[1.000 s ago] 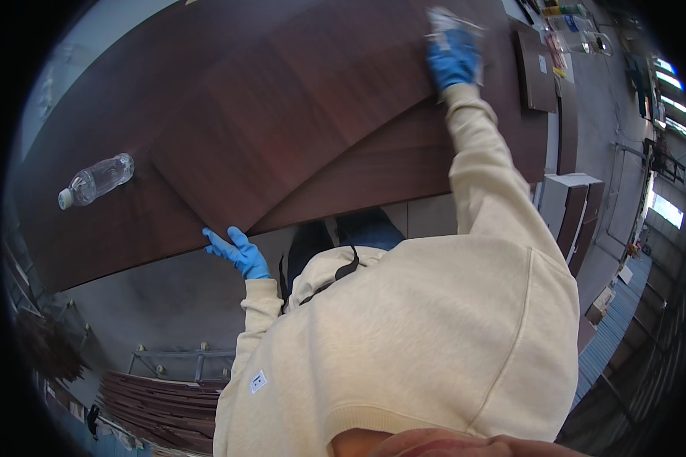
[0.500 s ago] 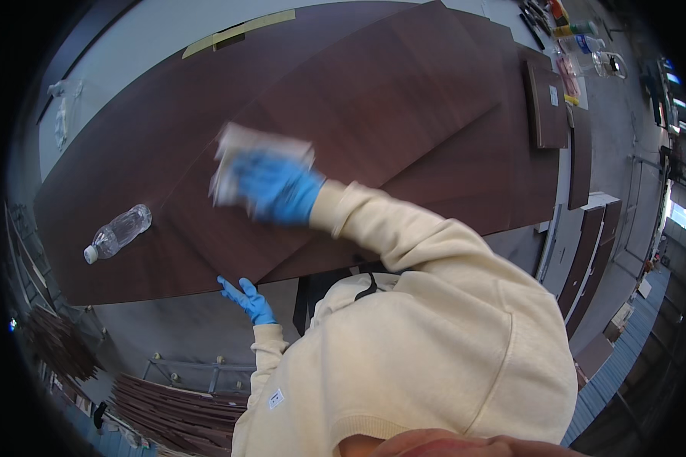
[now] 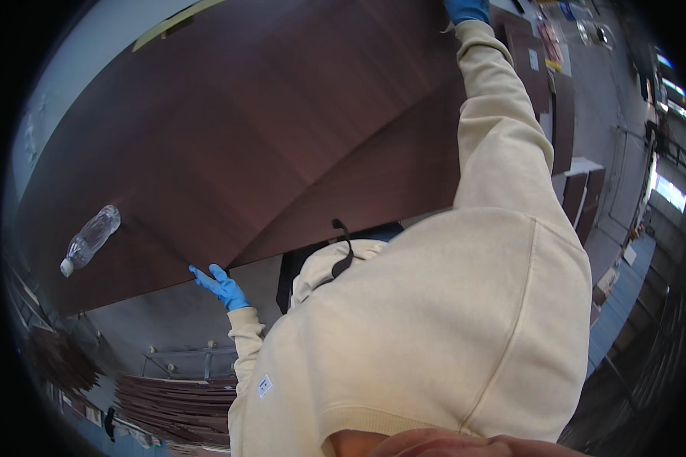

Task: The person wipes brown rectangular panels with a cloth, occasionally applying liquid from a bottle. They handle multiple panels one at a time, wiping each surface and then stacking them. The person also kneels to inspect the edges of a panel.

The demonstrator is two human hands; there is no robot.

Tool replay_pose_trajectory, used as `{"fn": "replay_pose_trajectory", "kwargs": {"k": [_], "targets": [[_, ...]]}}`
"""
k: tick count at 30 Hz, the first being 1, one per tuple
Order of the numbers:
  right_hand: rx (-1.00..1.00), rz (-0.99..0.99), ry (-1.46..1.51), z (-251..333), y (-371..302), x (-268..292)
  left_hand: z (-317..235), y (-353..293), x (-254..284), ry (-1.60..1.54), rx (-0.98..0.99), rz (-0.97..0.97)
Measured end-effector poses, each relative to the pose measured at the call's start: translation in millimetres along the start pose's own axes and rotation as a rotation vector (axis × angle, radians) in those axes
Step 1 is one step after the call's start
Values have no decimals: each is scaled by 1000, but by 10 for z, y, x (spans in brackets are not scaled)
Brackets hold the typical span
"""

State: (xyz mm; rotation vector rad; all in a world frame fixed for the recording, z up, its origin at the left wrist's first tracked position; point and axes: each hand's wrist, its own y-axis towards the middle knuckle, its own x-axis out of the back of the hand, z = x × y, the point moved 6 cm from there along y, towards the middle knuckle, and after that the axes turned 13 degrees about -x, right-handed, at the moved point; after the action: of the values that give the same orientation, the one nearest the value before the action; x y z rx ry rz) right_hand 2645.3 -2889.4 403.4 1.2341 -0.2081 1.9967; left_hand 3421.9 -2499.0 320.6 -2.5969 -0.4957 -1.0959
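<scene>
At the near edge of a large dark brown wood-grain panel [image 3: 282,114], my left hand [image 3: 222,286] in a blue glove rests with its fingers stretched out, holding nothing. My right arm reaches far forward across the panel. Its blue-gloved hand [image 3: 467,9] is cut off by the top edge of the picture, so the fingers are hidden. A pale sliver beside it looks like the edge of the white cloth [image 3: 447,29]. On the left part of the panel lies a clear plastic bottle [image 3: 93,238] with a white cap.
Yellowish tape [image 3: 171,24] lies along the panel's far left side. Smaller brown boards [image 3: 527,65] sit at the right, with clear bottles [image 3: 591,32] and other items behind them. Stacked brown strips [image 3: 175,407] rest at the lower left, near a metal rack [image 3: 206,362].
My right hand has swept from the middle of the panel to the far right, carrying the white cloth. My left hand stays open at the near edge. The whole view has shifted slightly.
</scene>
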Motion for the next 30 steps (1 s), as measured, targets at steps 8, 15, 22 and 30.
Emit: {"fn": "replay_pose_trajectory", "kwargs": {"k": [8, 15, 22, 30], "targets": [[330, 12, 113, -556, -1753, 1665, -26, 114, 158, 261, -239, 13], [271, 205, -229, -909, -2480, 1767, -82, 415, 372, 95, 35, -65], [314, 25, 64, -167, -1215, 887, -36, 787, 556, -166, 162, -132], [-41, 307, -216, -234, -131, -431, -201, 1363, 278, 95, 80, -5]]}}
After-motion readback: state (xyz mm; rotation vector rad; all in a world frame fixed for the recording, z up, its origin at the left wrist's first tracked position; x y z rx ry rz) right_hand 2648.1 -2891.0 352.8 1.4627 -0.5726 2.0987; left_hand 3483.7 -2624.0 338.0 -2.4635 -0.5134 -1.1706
